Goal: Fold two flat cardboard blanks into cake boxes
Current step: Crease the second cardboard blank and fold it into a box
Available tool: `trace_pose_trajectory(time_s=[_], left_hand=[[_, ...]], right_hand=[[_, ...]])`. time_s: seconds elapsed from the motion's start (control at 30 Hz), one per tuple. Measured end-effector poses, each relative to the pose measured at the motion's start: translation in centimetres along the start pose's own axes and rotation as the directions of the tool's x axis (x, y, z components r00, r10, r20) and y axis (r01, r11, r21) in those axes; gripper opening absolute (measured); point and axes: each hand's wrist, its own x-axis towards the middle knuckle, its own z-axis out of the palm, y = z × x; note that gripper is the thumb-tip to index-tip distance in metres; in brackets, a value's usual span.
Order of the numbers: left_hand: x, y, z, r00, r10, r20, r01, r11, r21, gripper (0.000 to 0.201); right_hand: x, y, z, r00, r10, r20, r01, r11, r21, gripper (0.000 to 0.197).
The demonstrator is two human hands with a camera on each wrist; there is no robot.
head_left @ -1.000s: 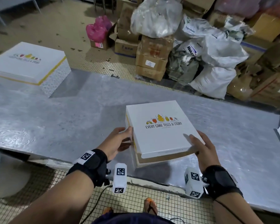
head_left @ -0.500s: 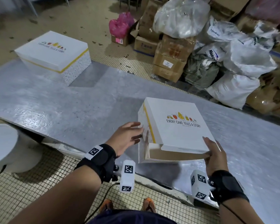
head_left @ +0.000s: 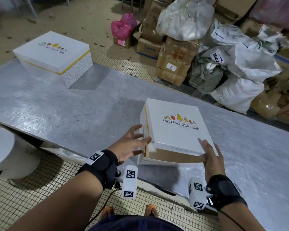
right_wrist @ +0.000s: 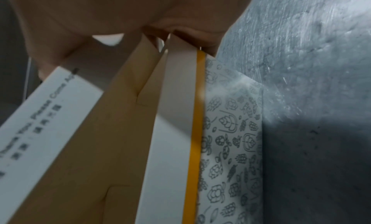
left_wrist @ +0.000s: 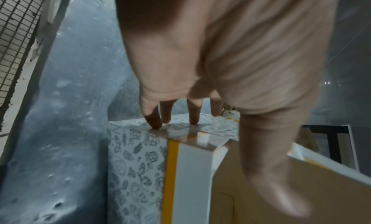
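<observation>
A person stands at the near edge of a grey metal table (head_left: 60, 114). Close to that edge sits a white cake box (head_left: 177, 127) with "EVERY CAKE TELLS A STORY" printed on its lid. The lid is not shut all the way. Its near side is lifted, so the brown inside of the box shows in the gap.

The right hand (head_left: 212, 157) grasps the near right corner of the lid, thumb on top and fingers curled under the edge. It seems to hold the lid up so the front flap can go inside the box and not get bent.

The left hand (head_left: 132, 144) is spread out, with straight fingers. In the left wrist view the fingertips (left_wrist: 154, 124) press on the patterned left wall of the box. The thumb sits by the near left corner of the lid. This hand likely keeps the side wall straight, so the lid can slide down over it beside the yellow stripe (left_wrist: 170, 179).

At the far left of the table sits another cake box (head_left: 55, 55), fully closed. So one box looks done, and this second one is almost done.

Past the table, on the floor, are brown cartons (head_left: 173, 64), white sacks (head_left: 250, 67) and a pink bag (head_left: 123, 25).
</observation>
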Motion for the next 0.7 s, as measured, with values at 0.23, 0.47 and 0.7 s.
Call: trace_pose_trajectory(time_s=[0.23,0.47,0.7], left_hand=[[0.2,-0.8,-0.2,0.997,0.082,0.016,-0.083,0.985,0.151,0.107],[0.2,-1.2,-0.4,0.991,0.133,-0.032,-0.129,0.985,0.115,0.078],[0.2,-1.2,-0.5,0.987,0.157,-0.023,-0.152,0.977,0.147,0.068]], right_hand=[[-0.4,-0.1,0.3,1.0,-0.012,0.007,0.012,1.0,-0.006,0.099],[-0.2,-0.4,0.4,1.0,-0.004,-0.002,0.004,1.0,0.004,0.102],[0.0,-0.6,0.2,0.997,0.061,-0.039,-0.06,0.998,0.025,0.092]])
